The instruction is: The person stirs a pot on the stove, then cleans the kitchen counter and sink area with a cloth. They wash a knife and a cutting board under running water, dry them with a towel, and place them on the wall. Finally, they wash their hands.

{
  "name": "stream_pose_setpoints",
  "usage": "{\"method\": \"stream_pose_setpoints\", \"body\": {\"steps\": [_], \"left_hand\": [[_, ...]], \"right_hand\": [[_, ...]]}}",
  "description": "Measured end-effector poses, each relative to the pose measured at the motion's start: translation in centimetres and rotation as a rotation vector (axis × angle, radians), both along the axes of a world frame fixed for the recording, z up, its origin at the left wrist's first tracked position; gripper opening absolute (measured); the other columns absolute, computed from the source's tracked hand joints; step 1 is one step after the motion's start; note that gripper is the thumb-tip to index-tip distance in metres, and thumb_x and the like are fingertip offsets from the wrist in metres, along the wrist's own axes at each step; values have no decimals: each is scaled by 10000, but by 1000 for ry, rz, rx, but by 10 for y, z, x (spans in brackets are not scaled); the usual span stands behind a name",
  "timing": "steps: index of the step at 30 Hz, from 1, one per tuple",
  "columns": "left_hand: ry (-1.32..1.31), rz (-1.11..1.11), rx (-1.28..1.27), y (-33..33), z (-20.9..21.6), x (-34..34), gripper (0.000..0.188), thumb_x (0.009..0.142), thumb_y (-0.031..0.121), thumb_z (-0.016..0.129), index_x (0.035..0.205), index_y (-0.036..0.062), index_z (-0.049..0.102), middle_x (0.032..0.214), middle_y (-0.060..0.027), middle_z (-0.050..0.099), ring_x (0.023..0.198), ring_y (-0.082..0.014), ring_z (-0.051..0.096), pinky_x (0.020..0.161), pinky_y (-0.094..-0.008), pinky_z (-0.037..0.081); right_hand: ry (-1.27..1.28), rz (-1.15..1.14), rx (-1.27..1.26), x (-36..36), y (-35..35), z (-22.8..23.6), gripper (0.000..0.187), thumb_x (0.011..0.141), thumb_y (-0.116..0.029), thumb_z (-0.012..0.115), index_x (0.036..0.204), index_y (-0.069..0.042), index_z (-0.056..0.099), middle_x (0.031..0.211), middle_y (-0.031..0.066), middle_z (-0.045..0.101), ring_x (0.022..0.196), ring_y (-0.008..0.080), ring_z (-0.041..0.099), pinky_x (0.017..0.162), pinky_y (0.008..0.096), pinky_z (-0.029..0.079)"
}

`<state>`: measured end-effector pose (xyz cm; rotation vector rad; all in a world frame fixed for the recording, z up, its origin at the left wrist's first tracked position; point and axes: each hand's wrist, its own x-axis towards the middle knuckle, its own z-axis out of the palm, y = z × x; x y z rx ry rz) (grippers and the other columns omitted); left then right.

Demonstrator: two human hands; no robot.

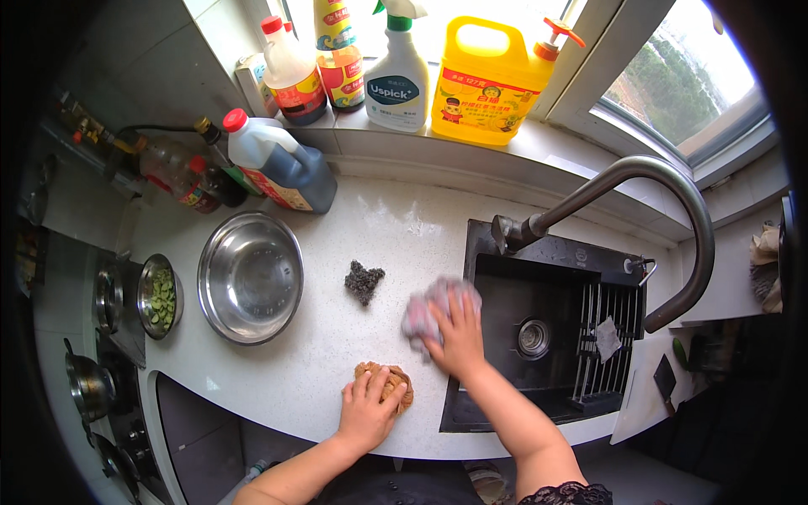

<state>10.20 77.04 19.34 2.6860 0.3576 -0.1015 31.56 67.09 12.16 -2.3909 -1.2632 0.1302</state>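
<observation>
- The pale speckled counter (328,328) is spread beneath both hands, with white smears beyond the right hand.
- The black sink (572,257) is set in just right of the right hand, partly crossed by the right forearm; it is overhung by a dark curved tap (694,210).
- A yellow jug (484,84) is placed on the sill well beyond the right hand; its yellow label is printed with writing and a small cartoon figure beneath a red band.
- A shiny metal bowl (244,282) is set left of and beyond the left hand.
- A jug of dark liquid (307,177), red-capped and labelled, is stood farther beyond that hand.
- A white spray bottle (396,88) is stood left of the yellow jug, its dark label marked with pale lettering.
- The right hand (461,341) is laid with fingers apart on the cloth; whether it is gripped cannot be told.
- The left hand (368,414) is rested over the brown bundle, fingers slightly parted; its grip cannot be told.
- The cloth (421,316), pinkish grey, crumpled and blurred, is partly covered by the right hand near the sink.
- The brown bundle (406,396), ridged and rounded, is half hidden under the left hand.
- A dark, wiry scourer (364,282) is left beyond the left hand.
</observation>
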Motion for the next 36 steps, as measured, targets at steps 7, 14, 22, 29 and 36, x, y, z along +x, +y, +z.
{"method": "stream_pose_setpoints", "body": {"steps": [7,14,22,29,36], "left_hand": [[-137,169,101,58,-13,31,532,664,91,662,1187,140,575,1278,-166,498,1122,-388,498,926,-484,423],[-560,282,104,108,87,101,538,642,26,641,1172,84,574,1220,-185,555,1082,-374,550,933,-434,453],[-294,281,275,193,-27,234,549,703,91,673,1232,164,545,1370,-130,454,1192,-365,468,975,-475,402],[-226,161,236,157,-15,224,640,758,176,693,1354,197,462,1489,-146,291,1370,-401,246,1063,-620,230],[-345,3,-6,68,-20,85,450,757,143,693,1194,108,591,1361,-154,457,1331,-394,334,1051,-636,228]], "right_hand": [[4,53,128,-32,-49,27,497,630,-113,628,1126,-78,621,1200,216,538,1085,419,511,961,494,403],[96,-81,276,-12,-31,52,442,687,-131,701,1112,-48,611,1150,180,580,1072,398,526,950,454,421],[-1,-107,304,31,30,27,504,694,-194,706,1169,-76,586,1225,206,529,1134,405,478,1011,491,360],[-23,-261,55,94,79,-8,557,772,-296,687,1289,-162,529,1408,184,400,1285,423,353,1062,512,294],[62,52,-40,-43,-23,13,617,704,-221,712,1292,-175,531,1424,172,374,1311,420,331,1028,566,336]]}}
